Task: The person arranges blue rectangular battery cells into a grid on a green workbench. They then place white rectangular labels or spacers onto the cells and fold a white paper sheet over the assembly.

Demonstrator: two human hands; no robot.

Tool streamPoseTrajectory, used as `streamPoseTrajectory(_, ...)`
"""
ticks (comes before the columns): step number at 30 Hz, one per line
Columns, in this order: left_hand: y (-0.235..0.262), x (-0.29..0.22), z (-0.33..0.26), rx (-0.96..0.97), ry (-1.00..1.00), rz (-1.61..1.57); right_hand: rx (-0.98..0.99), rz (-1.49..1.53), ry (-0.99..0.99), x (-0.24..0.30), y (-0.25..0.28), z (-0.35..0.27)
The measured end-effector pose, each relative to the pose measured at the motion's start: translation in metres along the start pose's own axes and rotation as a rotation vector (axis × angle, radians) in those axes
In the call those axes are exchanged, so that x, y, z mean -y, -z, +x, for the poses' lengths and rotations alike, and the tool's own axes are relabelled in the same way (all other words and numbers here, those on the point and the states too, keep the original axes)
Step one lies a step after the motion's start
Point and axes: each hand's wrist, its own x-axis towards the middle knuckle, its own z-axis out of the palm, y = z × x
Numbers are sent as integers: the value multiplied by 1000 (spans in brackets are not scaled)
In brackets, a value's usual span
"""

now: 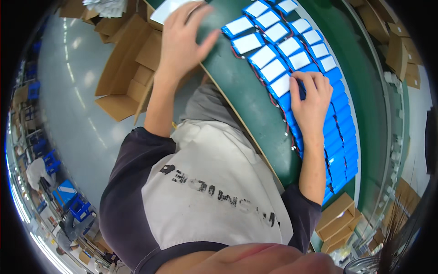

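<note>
Blue battery packs point(315, 105) lie in rows at two o'clock; your right hand point(311, 101) presses flat, fingers together, on one. Your left hand point(182, 39), open, touches a white sheet point(166, 9) at eleven. Sliding could snag wires.

Blue packs with white labels point(273, 70): about fourteen showing labels, laid in two rows on the green table point(246, 98); more plain blue ones point(343, 150) further along, overlapped, too many to count. Hands: two. Open cardboard boxes point(130, 68) on floor: at least two.
</note>
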Motion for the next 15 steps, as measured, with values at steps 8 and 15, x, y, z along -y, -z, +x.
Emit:
streamPoseTrajectory(8, 34, 64, 6, 580, 375, 213, -44, 91, 38, 0, 10, 5)
streamPoseTrajectory(15, 82, 18, 96, -267, -205, -755, -293, 180, 347, 55, 68, 66)
